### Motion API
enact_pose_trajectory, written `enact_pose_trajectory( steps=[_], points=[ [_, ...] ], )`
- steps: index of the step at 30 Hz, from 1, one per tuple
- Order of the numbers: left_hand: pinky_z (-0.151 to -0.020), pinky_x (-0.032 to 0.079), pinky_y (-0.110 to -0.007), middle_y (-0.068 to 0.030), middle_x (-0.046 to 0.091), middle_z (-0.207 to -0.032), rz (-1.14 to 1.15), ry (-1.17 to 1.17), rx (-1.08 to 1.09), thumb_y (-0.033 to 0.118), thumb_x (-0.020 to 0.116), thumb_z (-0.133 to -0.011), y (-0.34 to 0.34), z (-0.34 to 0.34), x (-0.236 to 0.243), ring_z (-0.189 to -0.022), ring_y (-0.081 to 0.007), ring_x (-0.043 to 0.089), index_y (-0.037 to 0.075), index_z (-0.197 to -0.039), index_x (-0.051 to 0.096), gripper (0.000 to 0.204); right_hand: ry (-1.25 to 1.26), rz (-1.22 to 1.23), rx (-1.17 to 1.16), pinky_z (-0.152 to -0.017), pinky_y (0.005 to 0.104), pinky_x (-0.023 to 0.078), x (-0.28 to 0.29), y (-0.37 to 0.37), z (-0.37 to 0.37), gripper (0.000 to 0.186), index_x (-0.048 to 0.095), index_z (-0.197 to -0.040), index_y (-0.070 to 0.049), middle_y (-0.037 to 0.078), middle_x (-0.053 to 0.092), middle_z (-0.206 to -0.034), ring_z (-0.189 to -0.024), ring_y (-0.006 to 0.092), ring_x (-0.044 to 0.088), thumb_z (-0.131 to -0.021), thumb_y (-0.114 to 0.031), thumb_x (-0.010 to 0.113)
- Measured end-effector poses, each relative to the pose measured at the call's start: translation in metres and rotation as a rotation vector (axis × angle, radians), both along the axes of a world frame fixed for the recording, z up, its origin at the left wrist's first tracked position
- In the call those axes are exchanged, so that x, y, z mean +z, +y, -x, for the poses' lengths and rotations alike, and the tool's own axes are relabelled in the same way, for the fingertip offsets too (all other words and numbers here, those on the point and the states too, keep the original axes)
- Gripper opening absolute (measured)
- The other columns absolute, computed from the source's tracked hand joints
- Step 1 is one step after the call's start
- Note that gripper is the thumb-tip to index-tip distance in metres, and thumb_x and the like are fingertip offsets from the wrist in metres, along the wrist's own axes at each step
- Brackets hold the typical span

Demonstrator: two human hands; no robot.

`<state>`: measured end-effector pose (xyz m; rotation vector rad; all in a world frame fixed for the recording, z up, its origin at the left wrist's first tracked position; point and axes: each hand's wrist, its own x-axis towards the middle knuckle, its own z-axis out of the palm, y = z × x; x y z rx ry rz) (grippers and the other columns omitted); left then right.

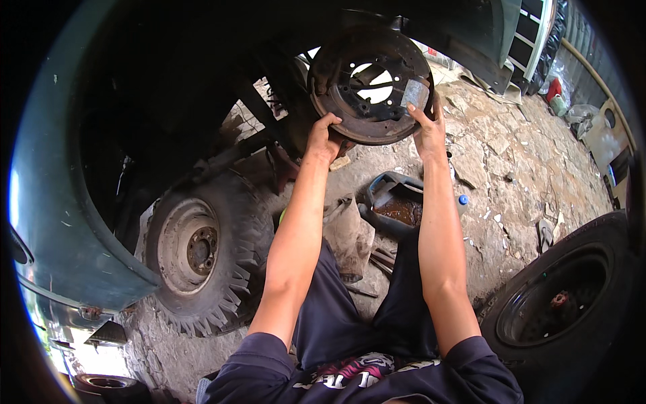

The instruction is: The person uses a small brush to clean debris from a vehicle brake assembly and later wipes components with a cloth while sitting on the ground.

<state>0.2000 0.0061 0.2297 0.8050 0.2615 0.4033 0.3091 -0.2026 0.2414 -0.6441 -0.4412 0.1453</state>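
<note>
Held up in front of me, beneath the dark wheel arch, is a round, rusty-dark brake drum point(363, 124) with a large centre hole and smaller holes around it. My left hand point(324, 140) grips its lower left rim, thumb over the edge and fingers mostly hidden behind. On the lower right, my right hand point(429, 132) closes round the rim, its thumb beside a pale grey patch point(415, 93) on the drum's face. Both arms stretch forward. Dark vehicle parts lie close behind the drum; whether it touches them I cannot tell.
A cut-open dark jug point(402, 210) with brown liquid stands on the stony ground point(518, 155) between my arms. Beside it are a dirty cloth point(348, 236) and several metal tools point(382, 260). A knobbly-treaded wheel point(202, 249) is at left, another wheel point(555, 296) at right. The green vehicle body point(74, 222) curves along the left.
</note>
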Motion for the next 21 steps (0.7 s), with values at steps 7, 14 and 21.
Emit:
enact_pose_trajectory(
  steps=[7, 14, 21],
  points=[
    [-0.102, 0.047, -0.042, -0.0114, 0.064, -0.108, 0.056, 0.008, 0.049, 0.002, 0.063, -0.072, -0.007, 0.004, 0.005, -0.101, -0.0282, 0.061, 0.0, -0.108, 0.06, 0.036, 0.057, 0.005, 0.064, -0.104, 0.04, 0.044, -0.014, 0.003, -0.01, 0.086, 0.034, -0.148, -0.002, 0.015, 0.05, -0.138, -0.122, 0.0268, 0.053, -0.075, 0.009, 0.077],
    [-0.1, 0.047, -0.041, -0.0107, 0.065, -0.106, 0.043, 0.009, 0.089, 0.001, 0.064, -0.072, 0.013, 0.013, -0.003, -0.1, -0.027, 0.061, 0.0, -0.107, 0.06, 0.036, 0.07, 0.058, 0.149, -0.104, 0.0426, 0.045, -0.017, 0.017, 0.001, 0.085, 0.028, -0.151, -0.003, 0.015, 0.049, -0.14, -0.123, 0.0282, 0.053, -0.08, 0.003, 0.074],
    [-0.101, 0.046, -0.04, -0.0124, 0.063, -0.108, 0.043, 0.01, 0.103, 0.0, 0.063, -0.072, 0.009, 0.025, 0.001, -0.102, -0.0279, 0.06, -0.002, -0.108, 0.058, 0.037, 0.131, 0.08, 0.179, -0.102, 0.0432, 0.046, -0.027, 0.02, 0.0, 0.101, 0.013, -0.154, 0.002, 0.021, 0.043, -0.143, -0.124, 0.0309, 0.053, -0.076, 0.001, 0.078]
  ],
)
